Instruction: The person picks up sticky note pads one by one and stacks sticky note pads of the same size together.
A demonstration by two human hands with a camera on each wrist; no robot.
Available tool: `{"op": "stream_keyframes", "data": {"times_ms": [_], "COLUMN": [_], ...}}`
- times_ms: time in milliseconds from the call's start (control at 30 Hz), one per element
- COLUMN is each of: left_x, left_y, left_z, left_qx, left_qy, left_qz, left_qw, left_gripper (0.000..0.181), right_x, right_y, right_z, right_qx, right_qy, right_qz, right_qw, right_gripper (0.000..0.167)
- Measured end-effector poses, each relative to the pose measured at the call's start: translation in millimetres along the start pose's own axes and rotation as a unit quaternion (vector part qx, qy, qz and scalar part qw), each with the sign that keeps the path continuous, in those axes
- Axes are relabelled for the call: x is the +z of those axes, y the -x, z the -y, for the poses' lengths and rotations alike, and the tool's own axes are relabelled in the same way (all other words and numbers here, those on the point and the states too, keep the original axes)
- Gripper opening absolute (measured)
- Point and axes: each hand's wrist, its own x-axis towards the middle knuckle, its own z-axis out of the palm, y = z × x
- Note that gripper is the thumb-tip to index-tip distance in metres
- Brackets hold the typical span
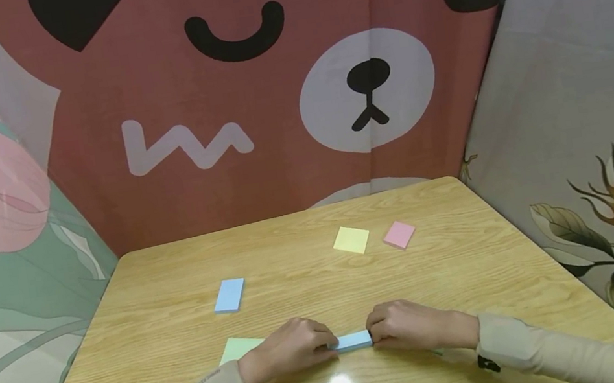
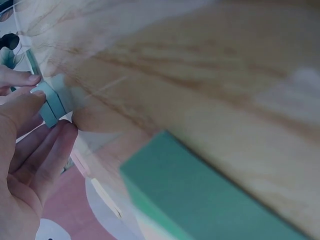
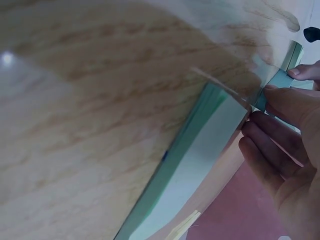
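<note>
A small blue sticky note pad (image 1: 353, 341) lies between both hands near the front of the table. My left hand (image 1: 300, 349) pinches its left end, and my right hand (image 1: 407, 326) grips the right end. In the left wrist view the pad (image 2: 54, 104) shows two layers at its edge, by the thumb of the left hand (image 2: 35, 155). The right wrist view has the pad (image 3: 276, 84) pinched by the right hand (image 3: 285, 130). A green pad (image 1: 238, 347) sits behind the left wrist, partly hidden by it. Another green pad (image 3: 200, 150) lies near the right hand, mostly covered in the head view.
Farther back on the wooden table (image 1: 286, 253) are another blue pad (image 1: 230, 295) at left, a yellow pad (image 1: 352, 239) and a pink pad (image 1: 399, 235). Printed curtains (image 1: 281, 175) hang along the table's back and sides.
</note>
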Motion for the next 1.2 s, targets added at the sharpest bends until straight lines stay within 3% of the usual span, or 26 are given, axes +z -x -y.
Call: {"op": "stream_keyframes", "data": {"times_ms": [333,1200], "left_x": [2.2,0.3], "left_y": [-0.6,1.0], "left_z": [-0.1,-5.0], "left_qx": [0.002,-0.03], "left_qy": [-0.022,-0.033], "left_qz": [-0.009,0.007], "left_qw": [0.9997,0.999], "left_gripper": [0.01,0.01], "right_x": [1.0,-1.2], "right_y": [1.2,-0.6], "right_z": [-2.9,-2.7], "right_qx": [-0.006,-0.018], "right_qy": [-0.004,0.003], "right_qz": [0.0,0.007], "right_qw": [1.0,0.9998], "right_gripper": [0.002,0.004]}}
